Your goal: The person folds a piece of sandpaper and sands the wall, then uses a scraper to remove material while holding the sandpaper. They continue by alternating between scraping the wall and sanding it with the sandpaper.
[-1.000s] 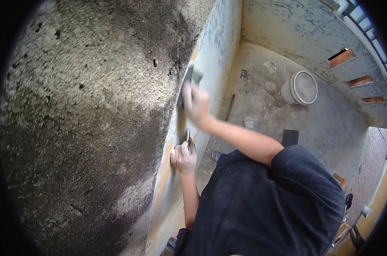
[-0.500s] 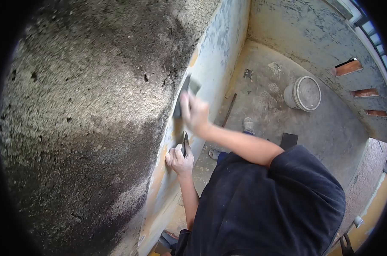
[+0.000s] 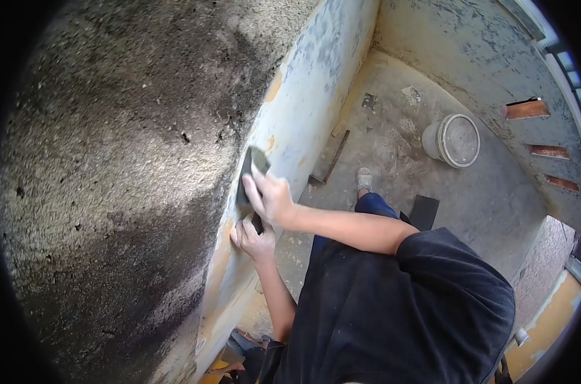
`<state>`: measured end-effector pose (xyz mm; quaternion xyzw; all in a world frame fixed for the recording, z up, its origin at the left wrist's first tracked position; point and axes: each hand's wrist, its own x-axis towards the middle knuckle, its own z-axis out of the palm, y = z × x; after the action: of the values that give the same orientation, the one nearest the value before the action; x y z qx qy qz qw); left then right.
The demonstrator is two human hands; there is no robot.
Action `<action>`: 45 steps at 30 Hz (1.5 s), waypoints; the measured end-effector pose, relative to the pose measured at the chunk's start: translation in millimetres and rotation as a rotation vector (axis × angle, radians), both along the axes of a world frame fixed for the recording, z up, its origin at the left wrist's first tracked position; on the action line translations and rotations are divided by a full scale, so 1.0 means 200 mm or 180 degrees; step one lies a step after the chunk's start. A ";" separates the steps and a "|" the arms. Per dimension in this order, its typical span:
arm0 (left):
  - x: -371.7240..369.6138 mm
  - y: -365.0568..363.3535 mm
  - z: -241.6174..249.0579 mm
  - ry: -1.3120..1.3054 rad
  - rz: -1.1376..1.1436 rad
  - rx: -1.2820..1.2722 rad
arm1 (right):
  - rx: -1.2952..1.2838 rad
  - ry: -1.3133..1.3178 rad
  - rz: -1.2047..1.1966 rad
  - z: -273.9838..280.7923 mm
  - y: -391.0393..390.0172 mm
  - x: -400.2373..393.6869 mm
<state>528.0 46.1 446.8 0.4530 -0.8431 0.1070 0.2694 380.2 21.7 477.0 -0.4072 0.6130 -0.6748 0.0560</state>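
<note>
**Hands on a painted wall face, sanding pad pressed flat**

Landmark used throughout: the painted wall [image 3: 303, 109], pale with yellow-orange patches, seen from above.

Largest item was the rough grey wall top [image 3: 130, 166], pitted and darkly stained, adjoining the painted wall along its upper edge and filling the view on that side. On the opposite side of the painted wall, at its foot, lay the dusty concrete floor [image 3: 393, 141]. The person's dark shirt [image 3: 399, 307] covered much of that floor and hid the lower body, apart from one blue trouser leg [image 3: 371, 206] and a shoe [image 3: 364, 178].

On the floor, well apart from the painted wall, stood a white bucket [image 3: 453, 139], upright, mouth toward the camera. A dark flat mat [image 3: 425, 211] lay nearer, partly hidden by the shirt. A thin dark bar [image 3: 332, 160] lay near the wall's foot, roughly parallel to it.

Right hand [image 3: 270, 197] was clasped over a dark sanding pad [image 3: 249, 169], pressing it flat on the painted wall just below its upper edge. The pad's long axis ran along the wall face, from top edge downward; fingers covered its lower part.

Left hand [image 3: 253, 238] was closed around a small dark tool [image 3: 257, 222], touching the painted wall just beneath the right hand. The tool's tip was hidden by the right hand.
</note>
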 end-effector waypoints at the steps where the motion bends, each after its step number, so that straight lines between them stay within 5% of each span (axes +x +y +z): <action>1: 0.00 -0.01 0.00 0.0049 -0.0061 0.0033 | 0.0094 -0.0047 0.0088 0.00 0.01 -0.02; 9: 0.06 -0.03 0.00 0.0064 -0.0350 0.0027 | 0.0015 -0.0858 -0.0796 0.15 -0.29 -0.55; 15: 0.16 -0.03 -0.05 0.0109 -0.0714 0.0434 | -0.0117 -0.0353 -0.0321 0.02 -0.02 0.13; 23: 0.13 -0.04 -0.04 0.0388 -0.1014 0.0083 | 0.0255 -0.1115 -0.0672 0.17 -0.26 -0.52; 24: 0.13 -0.04 -0.04 0.0366 -0.0998 -0.0015 | 0.0272 -0.1563 -0.0426 0.17 -0.25 -0.50; 30: 0.15 -0.06 -0.08 0.0398 -0.1275 -0.0045 | -0.0016 -0.0876 -0.1207 0.10 -0.31 -0.36; 33: 0.17 -0.08 -0.11 0.0364 -0.1338 -0.0104 | 0.0331 -0.1110 -0.0946 0.11 -0.25 -0.19; 37: 0.15 -0.08 -0.07 0.0460 -0.1538 -0.0350 | -0.0040 -0.0311 -0.0689 0.00 -0.03 0.23; 45: 0.17 -0.08 -0.09 0.0157 -0.1319 -0.0182 | -0.0143 -0.0841 -0.1172 0.03 -0.30 -0.40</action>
<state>562.1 31.0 428.6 0.2645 -0.9080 0.0620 0.3190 301.0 -38.4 483.8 -0.1976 0.6490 -0.7346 0.0027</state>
